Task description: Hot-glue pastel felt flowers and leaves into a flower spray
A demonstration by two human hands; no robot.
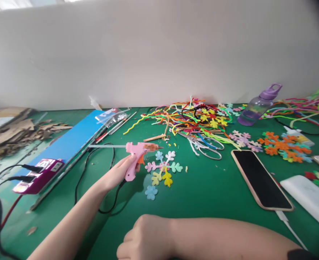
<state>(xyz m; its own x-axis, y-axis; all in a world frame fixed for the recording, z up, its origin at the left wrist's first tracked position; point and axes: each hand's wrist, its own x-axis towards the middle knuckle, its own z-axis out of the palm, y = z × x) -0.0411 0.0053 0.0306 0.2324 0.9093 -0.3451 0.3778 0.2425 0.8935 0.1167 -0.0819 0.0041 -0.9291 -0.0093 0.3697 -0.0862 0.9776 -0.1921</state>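
Over the green table [202,195], head view, left hand [125,168]: grasps the pink glue gun [134,159], nozzle pointing right.
Right hand [145,236]: clenched; any contents cannot be determined.
Multicolored snowflake [163,167]: flat on the table, near the nozzle.
Blue piece [151,192]: loose, on the snowflake's near side.
Phone [262,180]: right side, screen dark, cable attached.
Fuzzy stems [186,119]: tangled pile, toward the wall [154,54].

Location: a craft work area, identified by a green flat work surface [202,191], multicolored fuzzy pipe cleaners [186,119] and a pink plastic glue gun [138,153].
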